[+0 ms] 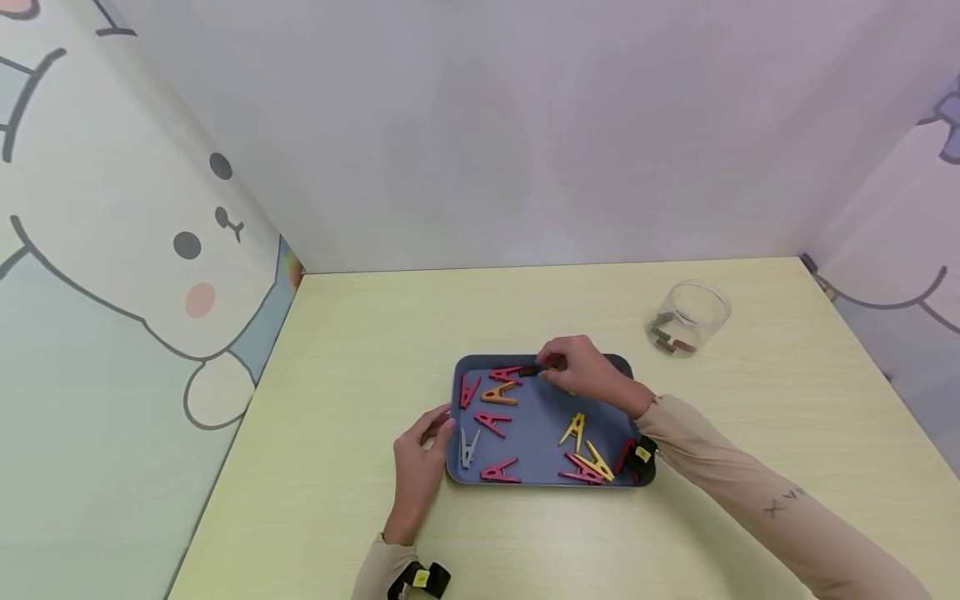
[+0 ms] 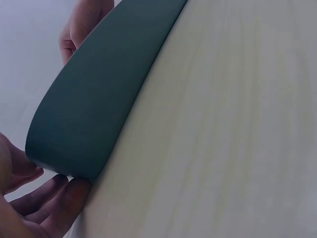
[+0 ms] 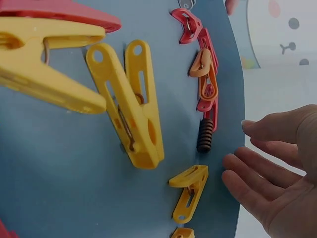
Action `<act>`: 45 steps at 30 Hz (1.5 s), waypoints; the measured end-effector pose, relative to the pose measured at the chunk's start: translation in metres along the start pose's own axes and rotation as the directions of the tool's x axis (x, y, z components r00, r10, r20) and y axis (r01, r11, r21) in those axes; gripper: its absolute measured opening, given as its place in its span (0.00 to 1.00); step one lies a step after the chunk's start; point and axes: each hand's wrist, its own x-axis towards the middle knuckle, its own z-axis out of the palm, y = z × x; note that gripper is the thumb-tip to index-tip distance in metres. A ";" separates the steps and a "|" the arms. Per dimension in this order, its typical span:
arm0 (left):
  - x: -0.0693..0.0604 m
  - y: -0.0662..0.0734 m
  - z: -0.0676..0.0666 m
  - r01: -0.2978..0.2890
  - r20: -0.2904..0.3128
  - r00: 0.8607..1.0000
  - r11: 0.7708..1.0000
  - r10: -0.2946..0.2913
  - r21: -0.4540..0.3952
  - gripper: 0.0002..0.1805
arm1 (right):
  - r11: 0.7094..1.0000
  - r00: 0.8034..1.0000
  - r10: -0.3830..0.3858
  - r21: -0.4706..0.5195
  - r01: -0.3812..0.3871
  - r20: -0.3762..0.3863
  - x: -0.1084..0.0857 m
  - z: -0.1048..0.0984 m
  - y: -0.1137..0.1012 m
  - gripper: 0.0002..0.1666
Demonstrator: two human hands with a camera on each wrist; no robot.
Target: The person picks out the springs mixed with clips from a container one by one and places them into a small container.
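A blue-grey tray (image 1: 540, 485) lies on the table with several plastic clips scattered in it. Against its left side rests my left hand (image 1: 422, 467); in the left wrist view the fingertips touch the outer wall, and none is seen wrapped over the rim. Over the far rim is my right hand (image 1: 588, 371), its fingers (image 3: 252, 171) parted and slightly bent, holding nothing visible. Closest to it are a dark ribbed cylinder (image 3: 205, 135) and a small yellow clip (image 3: 190, 193). An orange clip (image 1: 499, 394) and red clips (image 1: 491, 422) lie left of them.
A clear round container (image 1: 699, 312) with several small dark and reddish pieces stands behind the tray to the right. A grey clip (image 1: 469, 448) lies at the tray's left, and yellow clips (image 1: 574, 430) at its right. A pale wall (image 1: 525, 142) rises behind the table (image 1: 360, 333).
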 end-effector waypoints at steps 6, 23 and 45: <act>-0.004 0.028 -0.004 -0.008 0.015 1.000 1.000 0.008 0.009 0.14 | 0.999 0.999 0.031 -0.013 -0.031 0.025 0.005 0.005 -0.002 0.11; -0.005 0.040 -0.007 -0.025 0.012 1.000 1.000 0.024 0.015 0.13 | 0.986 0.994 0.032 -0.168 -0.013 0.109 0.007 0.018 -0.009 0.12; -0.006 0.040 -0.007 -0.012 0.014 1.000 1.000 0.012 0.004 0.14 | 0.947 0.988 0.066 -0.320 -0.017 0.143 0.018 0.028 -0.016 0.07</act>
